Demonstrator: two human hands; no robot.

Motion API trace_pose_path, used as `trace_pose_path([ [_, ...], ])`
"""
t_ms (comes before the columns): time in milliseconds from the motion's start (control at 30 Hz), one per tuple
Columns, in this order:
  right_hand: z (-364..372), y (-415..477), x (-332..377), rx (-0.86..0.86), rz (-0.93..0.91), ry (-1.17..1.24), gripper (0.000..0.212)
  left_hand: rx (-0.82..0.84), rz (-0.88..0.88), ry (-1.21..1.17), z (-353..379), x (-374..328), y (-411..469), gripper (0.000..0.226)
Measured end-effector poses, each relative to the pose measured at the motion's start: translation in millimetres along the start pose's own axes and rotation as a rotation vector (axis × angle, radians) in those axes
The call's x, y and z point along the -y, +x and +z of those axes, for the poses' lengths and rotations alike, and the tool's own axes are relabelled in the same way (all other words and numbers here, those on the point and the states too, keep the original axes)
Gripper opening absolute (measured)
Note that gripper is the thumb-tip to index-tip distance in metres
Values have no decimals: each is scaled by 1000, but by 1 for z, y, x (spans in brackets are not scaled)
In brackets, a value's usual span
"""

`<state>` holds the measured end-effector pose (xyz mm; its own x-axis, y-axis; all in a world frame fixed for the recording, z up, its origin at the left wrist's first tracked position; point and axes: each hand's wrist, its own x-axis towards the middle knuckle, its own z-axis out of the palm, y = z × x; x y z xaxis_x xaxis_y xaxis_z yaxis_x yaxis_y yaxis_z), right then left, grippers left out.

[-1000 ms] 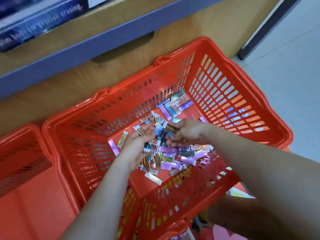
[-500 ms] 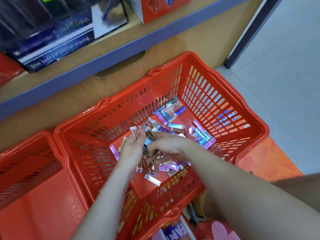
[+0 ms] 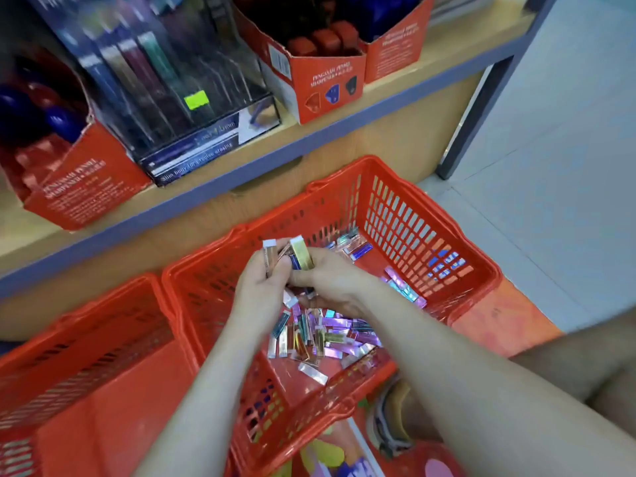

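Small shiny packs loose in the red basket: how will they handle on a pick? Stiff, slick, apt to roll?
Probably stiff: the packs keep straight edges, even upright in the left hand. Likely light: that hand holds several at once. Glossy faces look slippery; flat sides should slide, not roll.

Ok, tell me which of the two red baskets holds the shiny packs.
The right-hand basket, below the left hand and right hand, which grip some: shiny packs litter its floor. The left-hand basket shows none.
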<state>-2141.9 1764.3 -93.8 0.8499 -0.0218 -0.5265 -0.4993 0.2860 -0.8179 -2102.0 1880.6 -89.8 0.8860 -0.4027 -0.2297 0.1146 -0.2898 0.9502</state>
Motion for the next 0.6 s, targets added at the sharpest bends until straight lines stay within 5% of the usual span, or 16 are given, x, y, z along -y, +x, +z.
trace_pose_path([
  [267, 29, -38, 45, -61, -130, 131, 35, -117, 196, 7, -1, -50, -23, 28],
  [600, 53, -63, 89, 107, 12, 306, 6, -221, 250, -361, -26, -111, -43, 19],
])
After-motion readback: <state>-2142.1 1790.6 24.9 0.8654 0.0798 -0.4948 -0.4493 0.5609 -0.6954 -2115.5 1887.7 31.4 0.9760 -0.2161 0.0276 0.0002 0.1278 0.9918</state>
